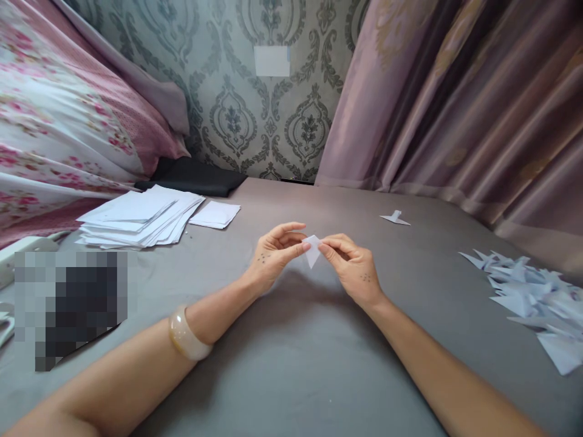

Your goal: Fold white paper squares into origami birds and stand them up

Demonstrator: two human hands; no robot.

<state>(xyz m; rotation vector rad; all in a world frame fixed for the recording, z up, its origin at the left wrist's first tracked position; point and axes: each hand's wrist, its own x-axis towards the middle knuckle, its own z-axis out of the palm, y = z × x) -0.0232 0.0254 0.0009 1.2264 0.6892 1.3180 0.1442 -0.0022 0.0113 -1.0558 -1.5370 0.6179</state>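
Observation:
Between both hands, raised over the grey cloth surface (273,376), is a small folded white paper (312,257), kite-shaped with a point facing down. My left hand (276,252) pinches its left side between thumb and fingers, the index finger stretched out above. My right hand (355,264) pinches the paper's right corner between thumb and forefinger. A pale bangle (187,335) circles my left wrist. The paper's far side is hidden from me.
Stacked white sheets (136,215) and a smaller stack of paper squares (215,214) lie at the left, before a black folded cloth (195,176). A folded paper bird (396,217) sits at back right. Several more folded papers (532,288) are heaped at the right edge. A white power strip (27,258) is far left.

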